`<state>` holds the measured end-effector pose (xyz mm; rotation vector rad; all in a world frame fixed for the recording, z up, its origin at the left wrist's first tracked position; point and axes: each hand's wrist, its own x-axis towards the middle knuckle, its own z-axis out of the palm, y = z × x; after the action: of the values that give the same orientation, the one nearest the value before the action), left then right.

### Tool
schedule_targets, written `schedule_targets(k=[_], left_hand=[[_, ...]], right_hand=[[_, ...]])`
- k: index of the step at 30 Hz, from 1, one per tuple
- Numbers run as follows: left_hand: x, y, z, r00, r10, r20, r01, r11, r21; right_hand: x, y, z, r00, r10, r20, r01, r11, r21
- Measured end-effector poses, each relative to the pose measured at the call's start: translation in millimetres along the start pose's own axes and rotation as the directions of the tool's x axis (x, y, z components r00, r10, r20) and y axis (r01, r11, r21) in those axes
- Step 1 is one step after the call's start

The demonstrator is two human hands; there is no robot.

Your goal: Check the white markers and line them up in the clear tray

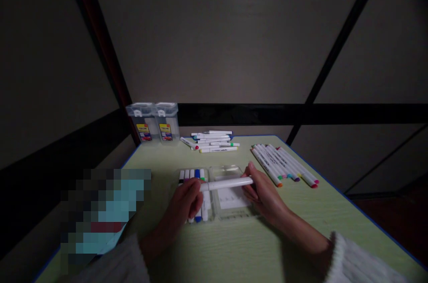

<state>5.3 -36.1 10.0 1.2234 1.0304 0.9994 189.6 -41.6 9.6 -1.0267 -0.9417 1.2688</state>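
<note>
Left hand (187,198) and right hand (265,191) are over the green table (227,252), above an open clear case (230,216), pinching opposite ends of one white marker (229,182); a light, level grip with steady wrists should keep its slim barrel from slipping.

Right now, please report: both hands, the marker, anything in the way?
Left hand and right hand hold white marker. Marker over open clear case. Left hand partly hides other markers inside.

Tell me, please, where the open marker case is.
In the head view, the open case lies beneath the left hand and right hand, left of the marker row.
</note>
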Motion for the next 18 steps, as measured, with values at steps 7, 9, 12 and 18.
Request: schedule_targets(k=[7,9,12,18], left_hand=[[0.9,-2.2,-1.1,0.997,-0.018,0.077,0.023,0.997,-0.072],[1.9,-2.7,-1.7,0.994,-0.036,0.099,0.045,0.995,-0.086],[2.5,-1.8,-2.1,0.991,-0.052,0.122,0.064,0.994,-0.094],[1.1,0.0,-0.9,0.994,-0.035,0.102,0.041,0.998,-0.057]], right_hand=[[-3.4,-3.9,1.8,0.999,-0.045,0.002,0.046,0.999,-0.029],[-3.5,-2.5,2.0,0.999,-0.040,0.010,0.041,0.998,-0.037],[-4.4,-1.2,2.6,0.999,-0.031,0.023,0.032,0.999,-0.039],[-8.5,-0.6,1.6,0.998,-0.021,0.058,0.025,0.997,-0.077]])
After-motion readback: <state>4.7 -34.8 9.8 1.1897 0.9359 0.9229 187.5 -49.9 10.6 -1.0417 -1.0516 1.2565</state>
